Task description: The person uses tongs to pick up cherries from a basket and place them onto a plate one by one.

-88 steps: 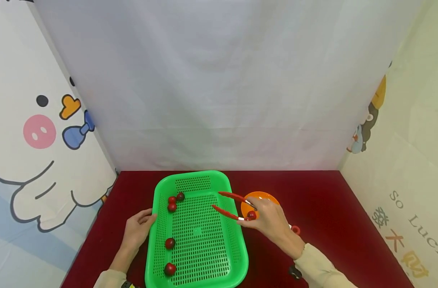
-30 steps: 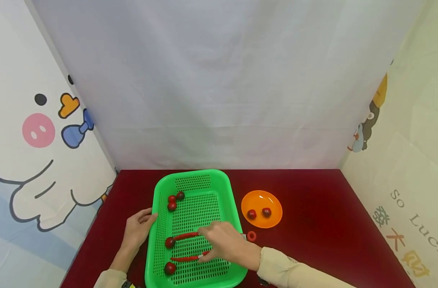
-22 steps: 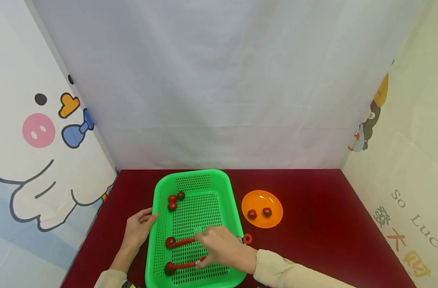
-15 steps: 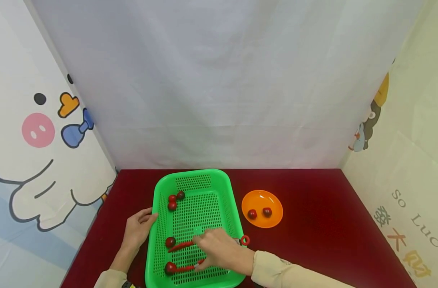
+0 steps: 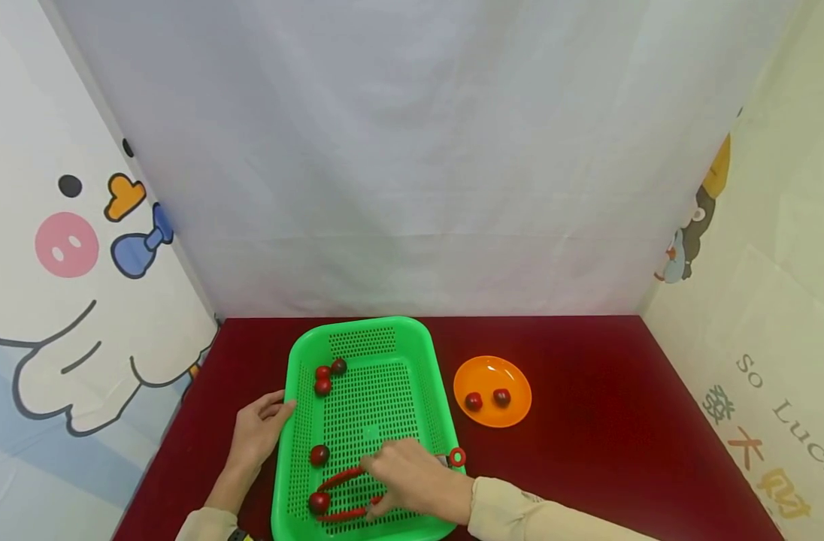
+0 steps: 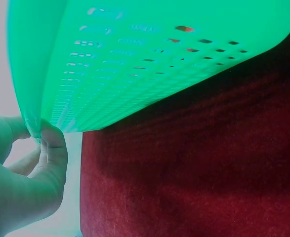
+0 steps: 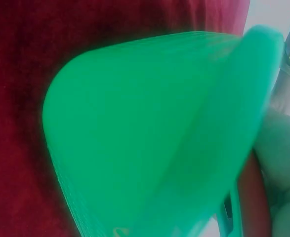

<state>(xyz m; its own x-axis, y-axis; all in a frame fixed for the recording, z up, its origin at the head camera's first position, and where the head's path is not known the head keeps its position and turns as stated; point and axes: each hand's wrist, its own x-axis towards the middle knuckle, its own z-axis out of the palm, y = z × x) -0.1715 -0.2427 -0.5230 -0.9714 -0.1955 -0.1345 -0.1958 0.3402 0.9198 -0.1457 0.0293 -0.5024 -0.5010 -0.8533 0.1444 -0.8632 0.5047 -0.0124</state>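
My left hand [image 5: 256, 432] pinches the left rim of a green perforated plastic basket [image 5: 420, 368]; in the left wrist view, thumb and fingers [image 6: 53, 148] close over the rim. My right hand [image 5: 415, 477] reaches over the basket's right side, gripping red tongs [image 5: 342, 478] with their arms spread. The tong tips lie on either side of the nearest small, dark-red round fruit [image 5: 319, 503]. Another fruit [image 5: 319, 454] sits just beyond, and three more [image 5: 322, 386] cluster at the back left. The right wrist view shows mostly the basket's outer wall [image 7: 135, 118], hiding the tong tips.
An orange plate [image 5: 486, 368] with two of the red fruits [image 5: 501, 397] stands right of the basket. The table has a dark red cloth [image 5: 588, 421]. A white curtain [image 5: 412, 165] hangs behind, with printed panels [image 5: 67, 315] at both sides.
My right hand with the tongs has moved from over the orange plate into the basket, then toward the nearest fruit. A second fruit shows on the plate. My left hand stays at the rim.
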